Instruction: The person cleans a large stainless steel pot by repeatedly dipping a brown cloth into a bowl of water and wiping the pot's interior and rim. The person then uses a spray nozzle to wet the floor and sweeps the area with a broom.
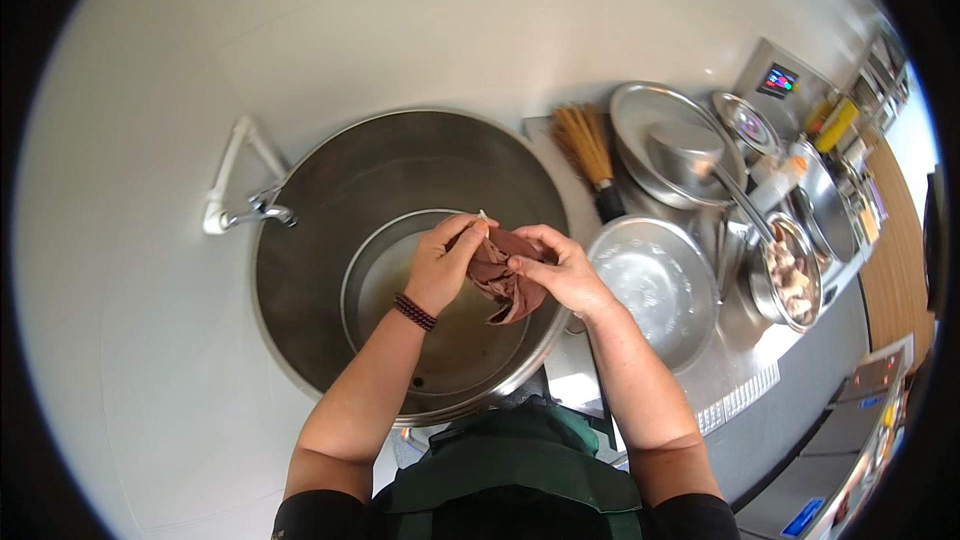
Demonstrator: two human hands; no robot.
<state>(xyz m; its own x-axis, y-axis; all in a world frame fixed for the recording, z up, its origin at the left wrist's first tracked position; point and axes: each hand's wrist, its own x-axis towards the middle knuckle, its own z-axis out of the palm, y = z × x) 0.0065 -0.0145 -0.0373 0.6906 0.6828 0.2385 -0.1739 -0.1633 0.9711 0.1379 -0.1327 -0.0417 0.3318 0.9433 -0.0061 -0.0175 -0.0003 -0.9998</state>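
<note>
Both hands hold a piece of dark reddish-brown meat (502,281), which looks cooked, above a large deep steel pot (322,285). My left hand (442,262) pinches a pale bit at the top of the meat between thumb and finger. On the other side, my right hand (562,266) grips the meat, thumb on its near face. The lower edge of the piece hangs loose in folds. Beneath it, shallow murky liquid (454,349) lies in the pot's bottom. A steel basin of clear water (649,292) stands right of the pot, partly behind my right forearm.
A chrome tap (262,216) on a white pipe reaches over the pot's left rim. A bamboo brush (581,142) lies by the far-right rim. Beyond are a large steel bowl (630,112) with a long-handled ladle (686,146), a bowl of meat pieces (791,277) and a squeeze bottle (780,184).
</note>
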